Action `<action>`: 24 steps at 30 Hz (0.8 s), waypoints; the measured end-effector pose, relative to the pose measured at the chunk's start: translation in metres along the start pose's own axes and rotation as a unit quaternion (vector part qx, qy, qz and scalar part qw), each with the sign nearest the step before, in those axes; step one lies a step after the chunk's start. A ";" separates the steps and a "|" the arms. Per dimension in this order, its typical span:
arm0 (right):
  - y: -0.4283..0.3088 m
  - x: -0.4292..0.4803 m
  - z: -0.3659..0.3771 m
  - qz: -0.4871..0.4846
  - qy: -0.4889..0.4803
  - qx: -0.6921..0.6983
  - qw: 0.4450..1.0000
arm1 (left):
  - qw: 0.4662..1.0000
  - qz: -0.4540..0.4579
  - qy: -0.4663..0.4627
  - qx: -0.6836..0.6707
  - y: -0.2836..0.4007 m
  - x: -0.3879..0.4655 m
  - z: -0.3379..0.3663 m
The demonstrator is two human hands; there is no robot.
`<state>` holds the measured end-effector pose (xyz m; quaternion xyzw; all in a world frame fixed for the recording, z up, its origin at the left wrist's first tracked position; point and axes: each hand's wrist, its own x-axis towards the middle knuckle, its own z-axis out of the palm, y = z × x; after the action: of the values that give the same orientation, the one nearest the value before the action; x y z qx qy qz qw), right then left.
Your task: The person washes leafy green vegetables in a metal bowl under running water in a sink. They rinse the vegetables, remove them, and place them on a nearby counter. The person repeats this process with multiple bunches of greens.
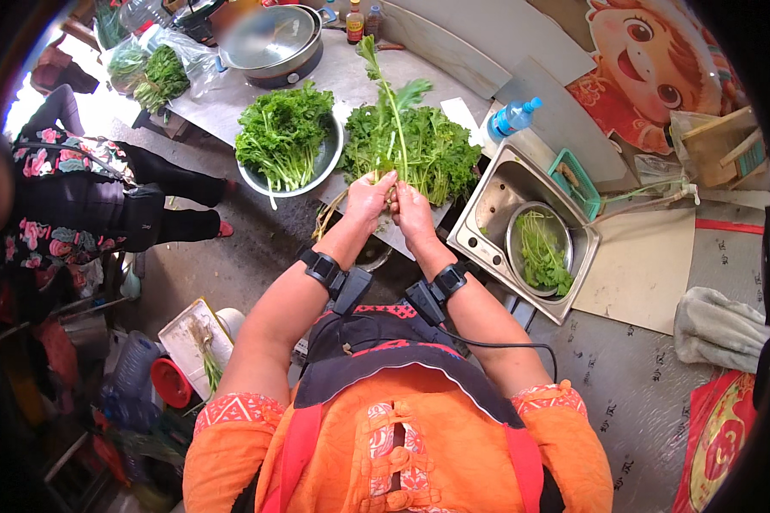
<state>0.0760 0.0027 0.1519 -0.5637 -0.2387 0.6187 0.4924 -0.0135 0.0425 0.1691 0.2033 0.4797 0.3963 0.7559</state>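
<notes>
My right hand (413, 210) pinches the base of a long leafy green stalk (396, 114), whose top rises over the worktop. Close against it, my left hand (367, 197) has its fingertips on the lower stems; exactly which stems it grips is partly hidden. Just beyond both hands lies a heap of leafy greens (443, 144) on the worktop. To the left, a metal basin (332, 154) holds a bunch of leafy greens (281, 131) with pale stems. Some yellowed stems (328, 215) hang at the worktop edge by my left wrist.
A steel sink (481, 205) at right holds a metal bowl (512, 240) with greens. Beside it are a blue bottle (512, 120) and a green plastic basket (587, 186). A lidded pan (273, 48) stands at the back. Another person (70, 192) is at left.
</notes>
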 end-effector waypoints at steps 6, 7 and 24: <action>-0.005 0.009 -0.015 0.132 0.104 0.185 0.968 | 0.982 0.162 0.062 0.079 -0.014 -0.002 0.007; -0.004 0.009 -0.018 0.107 0.094 0.098 0.985 | 0.985 0.151 0.045 0.068 -0.012 -0.002 0.004; 0.004 -0.008 -0.012 0.032 0.039 0.069 0.996 | 0.996 -0.006 0.094 0.001 -0.026 0.016 0.007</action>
<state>0.0850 -0.0095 0.1489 -0.5592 -0.1577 0.6269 0.5191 0.0067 0.0397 0.1457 0.1633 0.5503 0.4083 0.7098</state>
